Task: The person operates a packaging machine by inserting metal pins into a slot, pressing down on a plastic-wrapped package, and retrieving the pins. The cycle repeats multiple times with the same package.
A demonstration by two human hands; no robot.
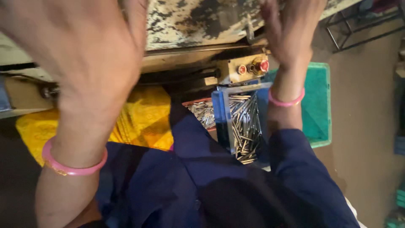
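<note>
Nearest me are my dark blue sleeves [219, 181], with a pink bangle [74, 168] on each wrist. Just beyond my lap, a blue tray [220, 114] of thin metal pins [246, 126] sits within easy reach, a green crate [318, 105] to its right. Farther off, my left hand [80, 55] and right hand [291, 31] are raised, fingers spread, holding nothing, before the worn machine [194, 21] with its red push buttons [253, 67].

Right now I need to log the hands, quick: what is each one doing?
Left hand: open, fingers spread, holding nothing.
Right hand: open, raised, holding nothing.
</note>
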